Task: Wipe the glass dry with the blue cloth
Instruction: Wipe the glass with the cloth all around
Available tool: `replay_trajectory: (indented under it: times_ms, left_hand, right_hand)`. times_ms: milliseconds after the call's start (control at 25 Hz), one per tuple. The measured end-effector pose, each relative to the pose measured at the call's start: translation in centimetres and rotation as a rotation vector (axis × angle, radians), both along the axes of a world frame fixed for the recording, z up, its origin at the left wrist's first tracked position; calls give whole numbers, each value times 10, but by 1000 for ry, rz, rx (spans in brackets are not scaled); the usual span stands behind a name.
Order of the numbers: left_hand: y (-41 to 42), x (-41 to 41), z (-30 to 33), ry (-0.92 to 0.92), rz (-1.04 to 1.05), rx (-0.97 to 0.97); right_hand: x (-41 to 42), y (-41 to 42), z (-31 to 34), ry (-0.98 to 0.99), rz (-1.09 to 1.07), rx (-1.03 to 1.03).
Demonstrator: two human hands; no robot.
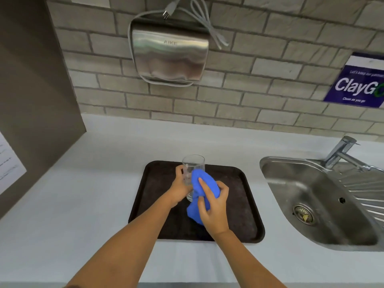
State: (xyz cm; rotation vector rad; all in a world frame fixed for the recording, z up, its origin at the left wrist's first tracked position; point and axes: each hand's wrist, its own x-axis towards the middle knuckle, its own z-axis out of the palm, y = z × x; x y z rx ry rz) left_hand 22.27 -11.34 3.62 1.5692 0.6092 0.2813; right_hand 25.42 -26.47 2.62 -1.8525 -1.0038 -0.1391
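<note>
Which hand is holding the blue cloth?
The right hand holds the blue cloth, pressing it against the glass. The left hand grips only the glass, above the dark tray.

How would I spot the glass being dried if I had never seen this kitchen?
Find the dark tray on the white counter, left of the steel sink. Above it, the left hand grips a clear glass, the only see-through thing, with a blue cloth pressed against it.
</note>
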Motion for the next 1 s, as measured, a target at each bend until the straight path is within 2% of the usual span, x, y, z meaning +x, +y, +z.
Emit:
replay_trajectory:
  times_ms: [120,280,480,680,760,880,1000]
  left_hand:
    - [8,-21,-2,-60,101,-227]
    - [19,-45,-5,-159,155,-436]
    - [26,-58,7,-318,190,-542]
    - [29,-59,21,-347,259,-468]
    - [25,-55,21,-352,284,-451]
    - [19,-49,29,-334,286,-366]
    - [18,-46,35,-343,270,-353]
  right_hand:
    - [5,18,-4,105,35,33]
    - [0,49,8,217,152,-13]
    - [-19,90,36,322,231,-3]
    - [-11,94,53,609,377,89]
    - [-15,96,54,549,309,56]
    - [-24,95,53,323,149,15]
    - [-13,90,55,369,149,160]
